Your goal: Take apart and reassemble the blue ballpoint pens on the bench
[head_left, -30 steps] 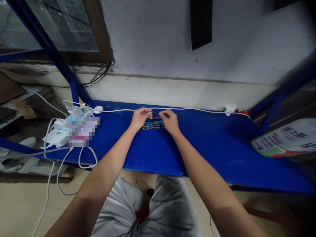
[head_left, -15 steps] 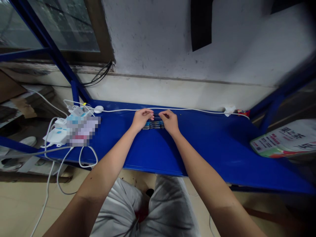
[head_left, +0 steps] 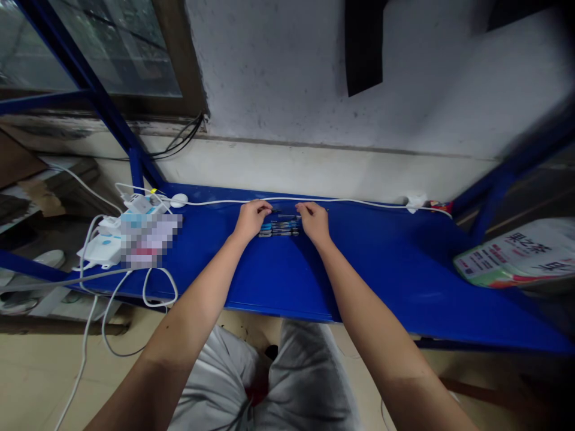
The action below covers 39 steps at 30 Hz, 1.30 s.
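Observation:
Several pens [head_left: 279, 228] lie side by side in a row on the blue table [head_left: 278, 281], in front of and between my hands. Just behind the row, my left hand [head_left: 255, 216] is closed in a pinch on a small dark piece that looks like a pen cap. Opposite it, my right hand [head_left: 312, 218] pinches a thin pen, whose clear, narrow end [head_left: 287, 216] points left toward my left hand. A gap separates the dark piece from the pen.
White power strips and plugs [head_left: 105, 239] with loose cables sit at the table's left end. A white cable [head_left: 350, 199] runs along the back edge by the wall. On the right lies a large printed bag [head_left: 516, 254].
My hands have moved apart, my left to the left and my right slightly to the right. The dark piece and the pen's thin end now show with a gap between them.

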Each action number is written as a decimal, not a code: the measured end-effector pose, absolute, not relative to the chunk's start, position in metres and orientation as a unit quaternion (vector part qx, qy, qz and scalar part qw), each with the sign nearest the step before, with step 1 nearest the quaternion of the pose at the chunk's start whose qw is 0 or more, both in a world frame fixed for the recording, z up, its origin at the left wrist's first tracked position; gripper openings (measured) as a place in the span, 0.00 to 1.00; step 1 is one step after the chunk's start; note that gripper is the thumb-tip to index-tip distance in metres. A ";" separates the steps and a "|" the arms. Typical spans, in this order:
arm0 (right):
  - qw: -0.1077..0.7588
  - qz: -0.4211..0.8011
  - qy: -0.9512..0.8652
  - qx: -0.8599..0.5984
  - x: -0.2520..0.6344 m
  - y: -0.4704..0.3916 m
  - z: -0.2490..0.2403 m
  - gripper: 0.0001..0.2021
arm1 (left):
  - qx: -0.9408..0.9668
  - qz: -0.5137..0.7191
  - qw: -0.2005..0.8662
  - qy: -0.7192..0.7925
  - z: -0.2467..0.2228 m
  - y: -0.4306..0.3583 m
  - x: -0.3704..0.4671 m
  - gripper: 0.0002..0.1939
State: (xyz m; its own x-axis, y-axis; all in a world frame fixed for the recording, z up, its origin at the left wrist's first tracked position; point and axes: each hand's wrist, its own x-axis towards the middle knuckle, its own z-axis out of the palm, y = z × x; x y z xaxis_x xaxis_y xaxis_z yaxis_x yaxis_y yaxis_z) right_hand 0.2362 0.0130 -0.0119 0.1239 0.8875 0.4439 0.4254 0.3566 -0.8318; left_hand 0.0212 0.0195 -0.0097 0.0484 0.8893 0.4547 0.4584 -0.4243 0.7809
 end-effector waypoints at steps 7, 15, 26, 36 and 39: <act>0.467 0.209 -0.578 -0.636 0.252 0.018 -0.013 0.15 | 0.732 0.425 0.191 0.497 -0.016 0.028 0.013 0.10; 0.447 0.224 -0.603 -0.622 0.242 0.014 -0.013 0.14 | 0.732 0.417 0.228 0.487 -0.016 0.032 0.020 0.10; 0.432 0.215 -0.625 -0.614 0.238 0.013 -0.012 0.14 | 0.756 0.397 0.190 0.484 -0.018 0.037 0.026 0.11; 0.428 0.213 -0.633 -0.609 0.239 0.013 -0.013 0.13 | 0.743 0.414 0.179 0.495 -0.014 0.037 0.026 0.11; 0.428 0.212 -0.635 -0.608 0.239 0.014 -0.013 0.14 | 0.751 0.411 0.164 0.490 -0.014 0.038 0.029 0.11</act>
